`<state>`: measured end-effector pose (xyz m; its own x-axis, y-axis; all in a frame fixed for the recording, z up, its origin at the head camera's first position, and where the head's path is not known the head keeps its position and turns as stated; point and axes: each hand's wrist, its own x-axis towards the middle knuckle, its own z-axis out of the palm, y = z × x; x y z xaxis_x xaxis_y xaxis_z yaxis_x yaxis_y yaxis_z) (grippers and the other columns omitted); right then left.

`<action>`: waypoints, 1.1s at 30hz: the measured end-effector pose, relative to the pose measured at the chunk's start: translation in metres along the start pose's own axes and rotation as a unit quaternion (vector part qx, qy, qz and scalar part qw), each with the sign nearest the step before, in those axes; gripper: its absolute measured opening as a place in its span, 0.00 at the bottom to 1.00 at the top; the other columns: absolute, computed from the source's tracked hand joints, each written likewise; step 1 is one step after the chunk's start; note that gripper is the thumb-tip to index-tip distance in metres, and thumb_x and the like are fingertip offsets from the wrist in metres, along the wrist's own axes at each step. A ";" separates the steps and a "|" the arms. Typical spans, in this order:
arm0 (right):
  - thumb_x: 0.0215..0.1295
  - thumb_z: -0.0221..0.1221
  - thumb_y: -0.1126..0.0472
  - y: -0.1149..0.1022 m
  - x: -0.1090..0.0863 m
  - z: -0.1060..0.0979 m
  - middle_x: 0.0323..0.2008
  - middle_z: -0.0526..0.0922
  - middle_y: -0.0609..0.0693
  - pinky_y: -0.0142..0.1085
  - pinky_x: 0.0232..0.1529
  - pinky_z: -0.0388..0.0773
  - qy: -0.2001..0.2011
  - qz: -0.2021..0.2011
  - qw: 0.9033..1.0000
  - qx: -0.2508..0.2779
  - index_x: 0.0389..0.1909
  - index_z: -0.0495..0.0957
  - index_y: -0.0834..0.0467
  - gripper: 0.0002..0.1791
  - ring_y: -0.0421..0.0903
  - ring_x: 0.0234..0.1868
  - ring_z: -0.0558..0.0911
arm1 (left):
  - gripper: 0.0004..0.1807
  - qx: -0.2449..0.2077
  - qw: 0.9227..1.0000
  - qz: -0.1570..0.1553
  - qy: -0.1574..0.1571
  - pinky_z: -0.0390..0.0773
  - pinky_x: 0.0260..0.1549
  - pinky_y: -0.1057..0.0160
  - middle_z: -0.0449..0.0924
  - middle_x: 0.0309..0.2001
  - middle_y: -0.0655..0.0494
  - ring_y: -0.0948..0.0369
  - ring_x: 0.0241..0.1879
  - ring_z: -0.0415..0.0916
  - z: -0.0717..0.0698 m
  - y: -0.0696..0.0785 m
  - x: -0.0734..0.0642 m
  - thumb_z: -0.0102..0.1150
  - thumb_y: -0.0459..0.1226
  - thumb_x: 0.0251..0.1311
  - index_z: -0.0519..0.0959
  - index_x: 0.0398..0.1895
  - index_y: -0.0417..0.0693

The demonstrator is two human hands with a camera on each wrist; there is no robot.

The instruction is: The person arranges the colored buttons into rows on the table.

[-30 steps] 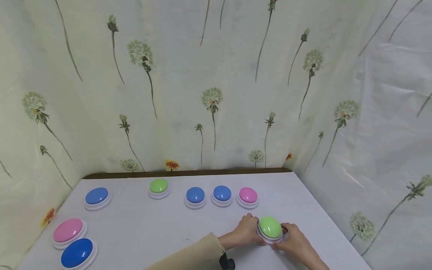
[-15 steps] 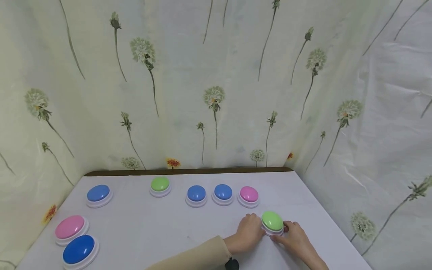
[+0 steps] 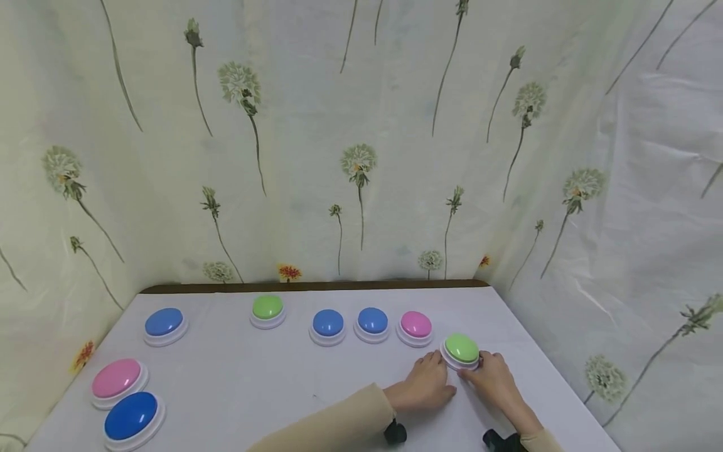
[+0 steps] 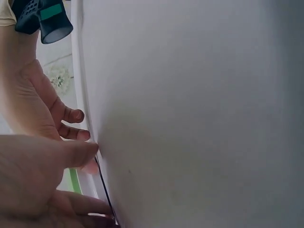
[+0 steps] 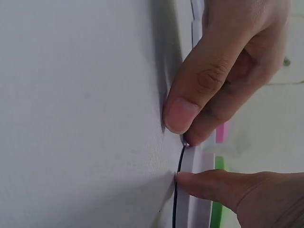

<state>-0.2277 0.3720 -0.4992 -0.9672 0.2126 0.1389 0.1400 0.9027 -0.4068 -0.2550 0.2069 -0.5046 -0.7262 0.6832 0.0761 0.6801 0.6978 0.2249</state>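
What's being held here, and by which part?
The nearer green button, by its white base: the right hand grips its near and right edges; the left hand touches its left side.

Left sleeve [image 3: 333, 419]: beige, is covering the forearm to the wrist. Right sleeve [image 3: 542, 441]: beige, is showing its end. Left wrist device [image 3: 395, 432]: black. Right wrist device [image 4: 47, 23]: black, is bearing a green rectangle [image 4: 51, 11] and small holes [image 4: 30, 8].

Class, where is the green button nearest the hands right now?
In the head view, the green button is toward the right of the white table, between the fingers of the left hand and right hand, just right of a pink button.
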 end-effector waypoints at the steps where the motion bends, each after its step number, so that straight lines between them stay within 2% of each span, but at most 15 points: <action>1: 0.47 0.66 0.52 0.001 0.003 0.000 0.35 0.75 0.68 0.53 0.37 0.73 0.004 -0.004 1.000 -0.001 0.46 0.69 0.79 0.36 0.58 0.36 0.76 | 0.37 0.000 1.000 0.001 -0.005 0.60 0.60 0.60 0.59 0.64 0.47 0.56 0.64 0.57 0.001 0.000 0.003 0.50 0.55 0.58 0.61 0.62 0.37; 5: 0.47 0.65 0.55 0.005 0.015 0.003 0.35 0.76 0.68 0.53 0.38 0.73 0.025 -0.012 1.000 -0.003 0.45 0.70 0.78 0.32 0.59 0.37 0.76 | 0.41 0.000 1.000 -0.006 -0.023 0.56 0.62 0.62 0.53 0.67 0.43 0.54 0.67 0.51 0.003 0.002 0.013 0.47 0.57 0.59 0.56 0.65 0.36; 11: 0.48 0.63 0.58 0.006 0.030 0.008 0.37 0.75 0.71 0.54 0.38 0.72 0.035 -0.002 0.999 -0.002 0.47 0.69 0.78 0.31 0.63 0.39 0.76 | 0.44 -0.012 0.999 -0.035 -0.030 0.54 0.63 0.61 0.49 0.69 0.44 0.54 0.68 0.46 0.011 0.002 0.028 0.46 0.60 0.58 0.53 0.67 0.39; 17: 0.49 0.62 0.61 0.006 0.039 0.010 0.43 0.74 0.73 0.55 0.41 0.72 0.044 0.000 0.999 0.016 0.50 0.68 0.77 0.30 0.67 0.45 0.74 | 0.45 -0.015 0.998 -0.048 -0.038 0.51 0.64 0.63 0.47 0.69 0.46 0.56 0.69 0.44 0.010 0.003 0.034 0.47 0.61 0.56 0.51 0.68 0.41; 28: 0.50 0.61 0.62 0.010 0.046 0.009 0.51 0.70 0.73 0.56 0.48 0.68 0.045 0.015 0.998 0.043 0.55 0.64 0.75 0.33 0.68 0.52 0.70 | 0.45 -0.022 0.998 -0.051 -0.039 0.49 0.64 0.62 0.46 0.70 0.46 0.56 0.69 0.43 0.004 0.006 0.038 0.47 0.61 0.56 0.50 0.69 0.42; 30: 0.50 0.62 0.61 0.011 0.044 0.008 0.51 0.70 0.74 0.56 0.47 0.69 0.043 0.016 0.998 0.043 0.56 0.62 0.75 0.35 0.68 0.52 0.70 | 0.45 -0.022 0.998 -0.045 -0.041 0.49 0.64 0.62 0.46 0.70 0.47 0.56 0.69 0.44 0.004 0.006 0.037 0.47 0.61 0.56 0.51 0.68 0.42; 33: 0.48 0.64 0.59 0.006 0.039 0.006 0.51 0.65 0.77 0.57 0.43 0.70 0.042 0.019 0.998 0.032 0.58 0.57 0.76 0.41 0.70 0.49 0.70 | 0.42 -0.007 0.999 -0.016 -0.048 0.51 0.64 0.63 0.50 0.69 0.48 0.56 0.68 0.46 0.004 0.004 0.034 0.47 0.60 0.56 0.56 0.67 0.43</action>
<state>-0.2653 0.3837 -0.5016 -0.9399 0.2797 0.1956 0.1602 0.8677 -0.4706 -0.2768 0.2341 -0.5046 -0.7343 0.6783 -0.0254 0.6543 0.7173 0.2397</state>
